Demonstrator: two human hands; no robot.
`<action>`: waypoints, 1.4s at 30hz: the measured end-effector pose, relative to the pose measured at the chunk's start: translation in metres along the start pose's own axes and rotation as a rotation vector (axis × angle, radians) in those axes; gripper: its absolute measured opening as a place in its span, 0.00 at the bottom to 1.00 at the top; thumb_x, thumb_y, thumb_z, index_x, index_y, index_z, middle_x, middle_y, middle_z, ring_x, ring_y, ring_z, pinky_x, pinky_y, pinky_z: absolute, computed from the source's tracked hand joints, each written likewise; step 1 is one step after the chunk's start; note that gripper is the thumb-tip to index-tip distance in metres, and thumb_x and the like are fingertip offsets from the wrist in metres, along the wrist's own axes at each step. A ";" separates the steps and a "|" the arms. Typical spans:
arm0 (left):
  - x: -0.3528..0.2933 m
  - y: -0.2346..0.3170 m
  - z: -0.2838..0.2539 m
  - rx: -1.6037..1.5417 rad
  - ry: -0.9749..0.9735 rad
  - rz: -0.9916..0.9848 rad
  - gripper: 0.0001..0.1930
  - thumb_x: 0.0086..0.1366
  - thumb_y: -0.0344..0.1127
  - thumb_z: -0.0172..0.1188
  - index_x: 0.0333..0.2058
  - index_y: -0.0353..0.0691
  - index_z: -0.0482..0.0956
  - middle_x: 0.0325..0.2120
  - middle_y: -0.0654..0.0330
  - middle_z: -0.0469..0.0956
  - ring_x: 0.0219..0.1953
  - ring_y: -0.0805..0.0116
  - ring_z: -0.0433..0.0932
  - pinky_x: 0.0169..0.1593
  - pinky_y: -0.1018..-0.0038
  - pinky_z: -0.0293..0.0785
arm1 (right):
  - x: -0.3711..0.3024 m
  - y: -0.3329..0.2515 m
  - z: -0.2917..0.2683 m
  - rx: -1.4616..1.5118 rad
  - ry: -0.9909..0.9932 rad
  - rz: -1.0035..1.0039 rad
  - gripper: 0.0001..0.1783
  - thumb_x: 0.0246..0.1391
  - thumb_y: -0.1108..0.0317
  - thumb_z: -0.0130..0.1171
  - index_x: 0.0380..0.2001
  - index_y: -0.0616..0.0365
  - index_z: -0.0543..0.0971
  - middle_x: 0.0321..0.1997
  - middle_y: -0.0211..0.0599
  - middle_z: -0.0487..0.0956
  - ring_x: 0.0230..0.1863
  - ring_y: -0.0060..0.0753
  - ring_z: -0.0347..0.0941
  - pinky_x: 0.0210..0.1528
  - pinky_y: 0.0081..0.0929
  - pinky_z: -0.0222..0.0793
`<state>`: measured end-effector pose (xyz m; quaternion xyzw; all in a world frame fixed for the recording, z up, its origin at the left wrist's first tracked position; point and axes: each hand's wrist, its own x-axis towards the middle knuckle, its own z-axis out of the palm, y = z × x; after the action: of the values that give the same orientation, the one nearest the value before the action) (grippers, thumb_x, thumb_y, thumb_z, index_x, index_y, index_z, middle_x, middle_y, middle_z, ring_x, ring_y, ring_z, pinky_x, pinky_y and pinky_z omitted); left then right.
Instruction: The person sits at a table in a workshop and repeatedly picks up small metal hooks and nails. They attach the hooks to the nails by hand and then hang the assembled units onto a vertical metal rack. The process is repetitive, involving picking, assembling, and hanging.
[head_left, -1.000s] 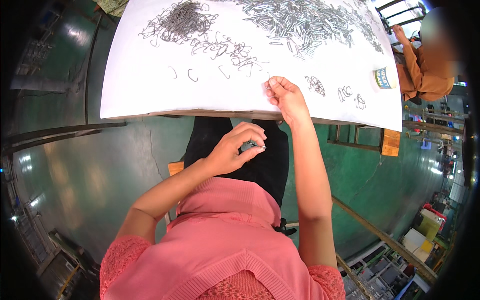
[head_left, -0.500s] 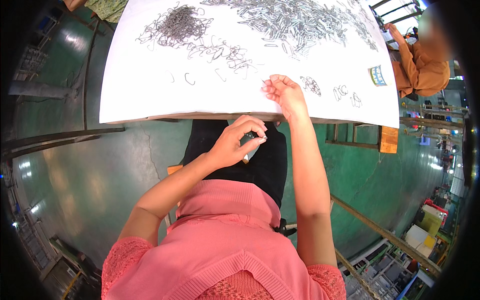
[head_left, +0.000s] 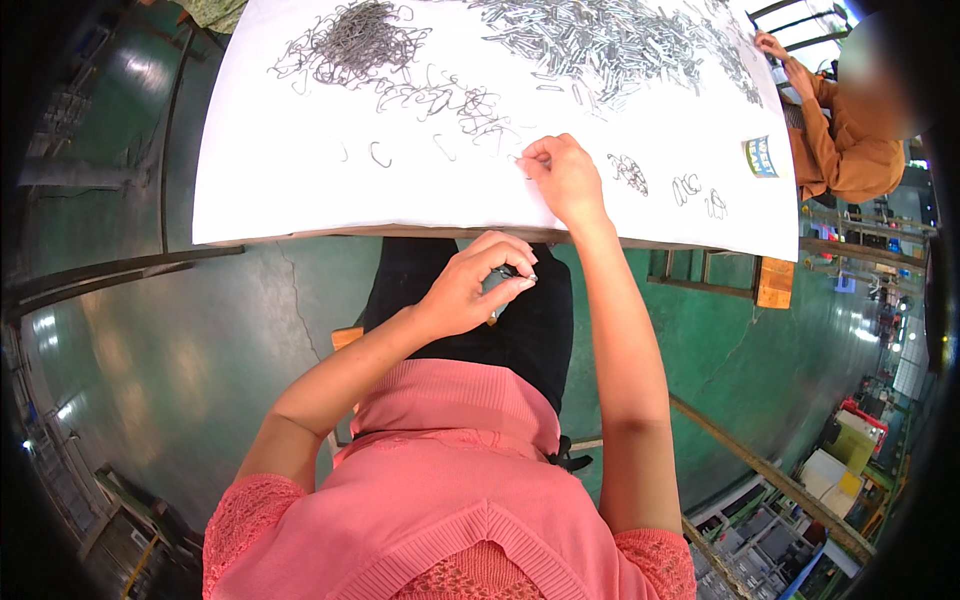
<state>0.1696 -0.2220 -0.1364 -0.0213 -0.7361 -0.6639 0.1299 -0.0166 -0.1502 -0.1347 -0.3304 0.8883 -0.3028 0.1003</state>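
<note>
Glare bleaches the white surface (head_left: 300, 195), whose far edge is cut off along with part of the pile of metal pieces (head_left: 600, 45). Dark wire hooks (head_left: 362, 45) lie heaped toward the left edge. Inside the near edge, the right hand (head_left: 570, 182) is bunched; whether it grips a hook, I cannot tell. Off that edge, the left hand (head_left: 468, 286) pinches a small shiny piece (head_left: 533, 279), mostly hidden.

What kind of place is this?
Probably a workshop or small factory: a white-topped table bears heaps of bent wire hooks and narrow metal pieces, another person in orange-brown is at its right side, and the floor is green.
</note>
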 end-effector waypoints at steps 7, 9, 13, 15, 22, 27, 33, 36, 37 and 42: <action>-0.001 -0.002 -0.002 0.005 0.012 -0.002 0.05 0.59 0.26 0.59 0.35 0.38 0.75 0.40 0.56 0.74 0.47 0.63 0.74 0.52 0.69 0.68 | -0.004 -0.012 0.008 -0.098 -0.018 -0.065 0.04 0.51 0.71 0.60 0.30 0.59 0.78 0.34 0.39 0.77 0.32 0.36 0.75 0.38 0.33 0.70; -0.001 -0.003 -0.002 -0.005 0.019 0.001 0.05 0.59 0.26 0.59 0.34 0.38 0.75 0.40 0.56 0.75 0.47 0.63 0.74 0.52 0.69 0.69 | -0.003 0.005 0.007 0.104 -0.020 -0.037 0.05 0.51 0.71 0.60 0.31 0.59 0.78 0.34 0.39 0.77 0.32 0.35 0.75 0.38 0.32 0.70; -0.002 -0.001 -0.003 -0.007 0.024 -0.003 0.04 0.59 0.27 0.59 0.34 0.38 0.75 0.40 0.56 0.75 0.47 0.62 0.74 0.52 0.69 0.69 | -0.004 0.007 -0.001 0.209 -0.029 0.136 0.06 0.50 0.71 0.62 0.31 0.60 0.78 0.34 0.39 0.77 0.31 0.35 0.75 0.36 0.30 0.70; -0.001 0.000 -0.003 0.001 0.018 0.001 0.04 0.59 0.27 0.59 0.34 0.38 0.75 0.40 0.57 0.75 0.48 0.62 0.74 0.52 0.69 0.69 | -0.006 0.013 0.001 0.115 0.044 0.040 0.06 0.49 0.70 0.63 0.31 0.60 0.79 0.34 0.39 0.77 0.31 0.35 0.75 0.35 0.30 0.70; -0.008 -0.002 0.002 0.018 0.016 0.003 0.05 0.60 0.27 0.60 0.34 0.37 0.75 0.40 0.56 0.75 0.48 0.62 0.75 0.53 0.69 0.69 | -0.030 -0.013 0.004 -0.018 -0.038 -0.153 0.04 0.46 0.69 0.64 0.27 0.54 0.79 0.33 0.36 0.75 0.31 0.43 0.76 0.34 0.39 0.71; -0.015 -0.009 0.004 -0.008 0.054 -0.044 0.05 0.60 0.26 0.59 0.35 0.37 0.74 0.41 0.55 0.76 0.48 0.61 0.75 0.53 0.68 0.69 | -0.044 -0.019 -0.001 0.002 -0.098 -0.171 0.07 0.46 0.71 0.65 0.31 0.58 0.79 0.34 0.36 0.75 0.31 0.39 0.76 0.35 0.33 0.70; -0.016 -0.012 0.001 0.007 0.065 -0.032 0.05 0.60 0.25 0.59 0.35 0.37 0.74 0.40 0.54 0.76 0.48 0.60 0.75 0.52 0.68 0.69 | -0.048 -0.018 -0.003 0.012 -0.099 -0.193 0.09 0.44 0.70 0.66 0.32 0.55 0.80 0.36 0.35 0.76 0.32 0.40 0.77 0.34 0.36 0.73; -0.017 -0.013 0.001 -0.002 0.072 -0.030 0.05 0.59 0.25 0.59 0.35 0.37 0.74 0.40 0.54 0.75 0.47 0.61 0.75 0.52 0.68 0.69 | -0.054 -0.018 -0.001 -0.018 -0.058 -0.245 0.09 0.44 0.70 0.66 0.32 0.55 0.81 0.36 0.34 0.76 0.32 0.39 0.77 0.33 0.35 0.73; -0.017 -0.013 0.000 0.000 0.073 -0.033 0.05 0.59 0.25 0.59 0.35 0.37 0.74 0.40 0.54 0.75 0.47 0.61 0.75 0.52 0.68 0.69 | -0.055 -0.018 -0.001 -0.029 -0.038 -0.265 0.09 0.44 0.70 0.66 0.32 0.56 0.81 0.35 0.34 0.75 0.32 0.39 0.78 0.33 0.35 0.73; -0.018 -0.009 0.000 0.003 0.070 -0.046 0.05 0.59 0.25 0.59 0.35 0.37 0.74 0.40 0.54 0.75 0.47 0.61 0.75 0.52 0.68 0.69 | -0.060 -0.023 0.003 -0.128 -0.027 -0.268 0.08 0.44 0.70 0.65 0.30 0.56 0.79 0.33 0.33 0.74 0.33 0.38 0.77 0.33 0.35 0.74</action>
<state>0.1852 -0.2208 -0.1495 0.0191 -0.7324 -0.6660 0.1400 0.0417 -0.1263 -0.1245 -0.4559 0.8522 -0.2520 0.0495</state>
